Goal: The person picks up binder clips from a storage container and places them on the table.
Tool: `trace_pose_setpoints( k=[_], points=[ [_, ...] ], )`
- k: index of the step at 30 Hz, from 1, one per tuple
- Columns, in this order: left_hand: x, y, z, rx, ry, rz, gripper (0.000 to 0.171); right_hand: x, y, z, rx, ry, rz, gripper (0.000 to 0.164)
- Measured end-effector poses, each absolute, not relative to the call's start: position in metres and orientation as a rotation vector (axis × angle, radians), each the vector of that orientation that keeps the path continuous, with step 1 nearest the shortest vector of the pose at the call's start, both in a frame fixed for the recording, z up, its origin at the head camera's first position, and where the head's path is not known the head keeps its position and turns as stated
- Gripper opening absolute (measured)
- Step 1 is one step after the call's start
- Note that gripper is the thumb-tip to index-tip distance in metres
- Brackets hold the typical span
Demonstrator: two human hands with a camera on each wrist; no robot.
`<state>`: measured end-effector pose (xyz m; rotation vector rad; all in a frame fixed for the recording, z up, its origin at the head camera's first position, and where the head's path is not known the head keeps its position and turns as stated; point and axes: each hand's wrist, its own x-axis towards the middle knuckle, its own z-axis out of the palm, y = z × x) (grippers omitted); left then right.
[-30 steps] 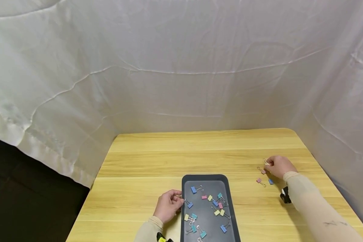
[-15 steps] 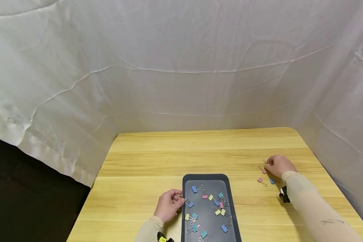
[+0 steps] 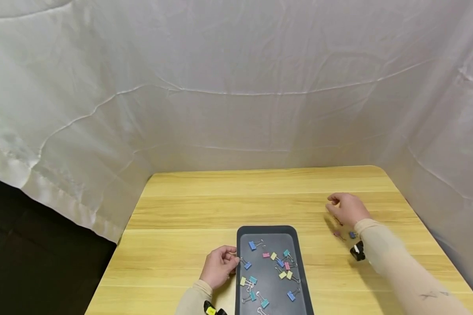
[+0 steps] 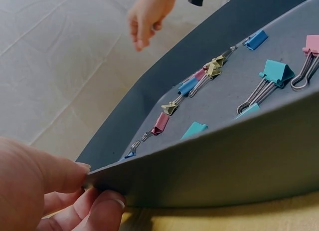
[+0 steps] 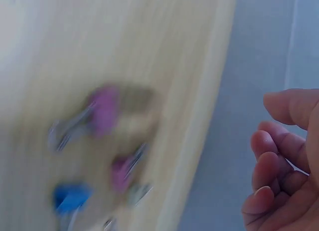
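My left hand (image 3: 217,267) pinches the left rim of a dark grey tray (image 3: 266,229), thumb on top and fingers curled under, as the left wrist view shows. Inside lie several binder clips, among them a teal clip (image 4: 278,71) and a blue clip (image 4: 256,40). Over the table's right side hangs my right hand (image 3: 348,209), thumb and fingers apart, nothing between them. Beneath it are loose binder clips: a blue one (image 5: 71,197), a pink one (image 5: 104,110), a second pink one (image 5: 121,175) and a pale one (image 5: 139,193), all blurred in the right wrist view.
The wooden table (image 3: 205,201) extends behind and to both sides of the tray. Pale cloth (image 3: 236,122) hangs around its back and sides. A dark area (image 3: 35,249) lies beyond the left side.
My right hand has left the clips at the far right, moving up and to the left, and its fingers have parted. The left hand stays at the tray rim.
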<state>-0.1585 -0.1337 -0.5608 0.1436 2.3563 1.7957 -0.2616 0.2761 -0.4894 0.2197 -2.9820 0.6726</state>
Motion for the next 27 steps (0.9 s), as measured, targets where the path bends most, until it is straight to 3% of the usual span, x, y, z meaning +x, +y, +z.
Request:
trace_pose_setpoints(
  k=[12,27],
  points=[
    [-0.162,-0.132,-0.561,0.164,2.356,1.806,0.025,-0.257,0.179,-0.478,0.557,-2.915,0.652,0.026],
    [-0.167,-0.136,-0.563,0.156,2.36,1.798,0.024,-0.231,0.079,-0.498,0.929,-2.921,0.628,0.023]
  ],
)
